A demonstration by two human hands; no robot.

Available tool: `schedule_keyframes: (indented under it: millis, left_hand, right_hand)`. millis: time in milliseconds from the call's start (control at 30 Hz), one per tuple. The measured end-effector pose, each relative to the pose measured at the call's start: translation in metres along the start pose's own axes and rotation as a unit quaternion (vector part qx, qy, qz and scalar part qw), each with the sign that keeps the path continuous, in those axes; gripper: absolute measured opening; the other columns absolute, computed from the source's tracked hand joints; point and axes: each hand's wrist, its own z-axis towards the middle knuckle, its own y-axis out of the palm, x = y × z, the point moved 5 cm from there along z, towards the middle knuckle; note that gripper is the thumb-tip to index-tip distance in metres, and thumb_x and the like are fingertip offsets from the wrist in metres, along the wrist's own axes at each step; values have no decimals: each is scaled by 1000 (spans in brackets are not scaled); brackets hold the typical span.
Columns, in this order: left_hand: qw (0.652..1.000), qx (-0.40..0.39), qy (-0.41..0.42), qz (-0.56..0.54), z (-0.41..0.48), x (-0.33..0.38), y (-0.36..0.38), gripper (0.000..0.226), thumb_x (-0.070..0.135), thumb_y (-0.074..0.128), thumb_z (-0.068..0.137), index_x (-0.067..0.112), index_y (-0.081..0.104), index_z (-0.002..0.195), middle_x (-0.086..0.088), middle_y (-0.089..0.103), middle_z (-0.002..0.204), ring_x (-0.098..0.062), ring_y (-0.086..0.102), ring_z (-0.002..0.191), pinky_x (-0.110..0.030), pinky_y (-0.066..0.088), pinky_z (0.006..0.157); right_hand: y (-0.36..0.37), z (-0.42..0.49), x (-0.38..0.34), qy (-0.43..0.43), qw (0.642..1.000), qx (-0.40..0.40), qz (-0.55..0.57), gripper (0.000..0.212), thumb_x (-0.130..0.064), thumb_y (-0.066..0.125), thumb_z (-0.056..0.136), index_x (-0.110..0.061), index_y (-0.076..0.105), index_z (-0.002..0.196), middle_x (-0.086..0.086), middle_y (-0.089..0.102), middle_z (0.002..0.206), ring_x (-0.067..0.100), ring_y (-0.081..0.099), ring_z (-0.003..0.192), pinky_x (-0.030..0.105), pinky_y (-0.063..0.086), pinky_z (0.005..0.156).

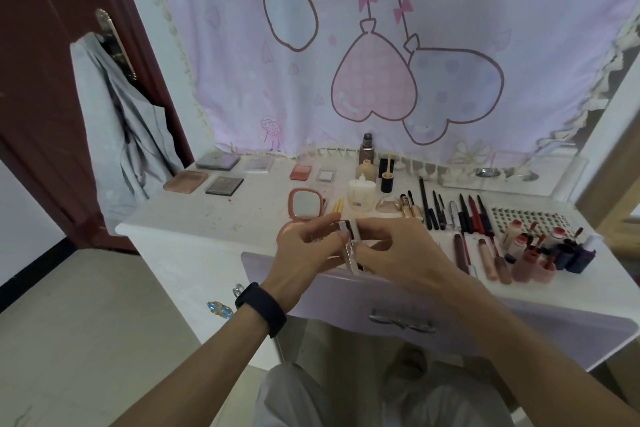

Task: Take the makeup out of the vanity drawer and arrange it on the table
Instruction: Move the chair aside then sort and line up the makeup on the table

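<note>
Both hands meet above the open lilac vanity drawer (450,315), holding a small clear and silver makeup case (351,246) between them. My left hand (308,250) grips its left side and my right hand (398,253) pinches its right side. Laid out on the white vanity top (207,215) are eyeshadow palettes (204,177), a pink compact mirror (306,203), foundation bottles (363,184), a row of pencils and mascaras (450,211), and lip glosses and small bottles (526,253). What lies inside the drawer is hidden by my hands.
A pink cartoon curtain (381,45) hangs behind the vanity. A dark red door (52,80) with a grey garment (117,135) on its handle stands at the left. A clear acrylic tray (512,173) sits at the back right. My knees (346,399) are under the drawer.
</note>
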Motion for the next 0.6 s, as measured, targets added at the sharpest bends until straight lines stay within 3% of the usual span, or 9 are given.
schedule_keyframes:
  millis: [100,200,333,433,600]
  left_hand:
    - [998,1,-34,-57,0,-1,-1,33,25,69,89,20,67,122,-7,75,105,-26,74,93,-31,59,73]
    - [993,1,-51,-102,0,0,0,42,29,65,82,17,64,122,-11,74,107,-31,73,95,-35,60,76]
    - [992,5,-47,-114,0,0,-1,26,27,63,86,18,72,109,-12,74,105,-31,73,94,-33,59,76]
    - [981,-10,-83,-175,-2,-2,-1,22,29,62,82,18,75,97,-17,72,107,-31,73,92,-32,59,73]
    - [964,-12,-147,-221,-5,-10,-1,35,29,52,98,14,61,128,-26,63,123,-39,71,99,-33,59,70]
  right_hand:
    - [2,-3,2,7,999,21,-27,39,-50,62,93,-38,65,130,-21,72,115,0,68,100,27,56,90]
    - [10,-5,7,39,999,2,18,40,-60,57,93,-49,59,132,-22,70,119,-3,66,105,16,52,86]
    - [13,-4,13,79,992,21,96,34,-55,56,96,-42,64,127,-14,74,109,5,71,97,29,61,84]
    - [11,-2,15,104,982,51,152,29,-54,50,99,-37,70,111,-8,76,98,15,74,87,32,62,79]
    - [11,2,19,148,972,54,171,44,-65,53,92,-29,73,107,-2,76,94,19,76,78,34,62,75]
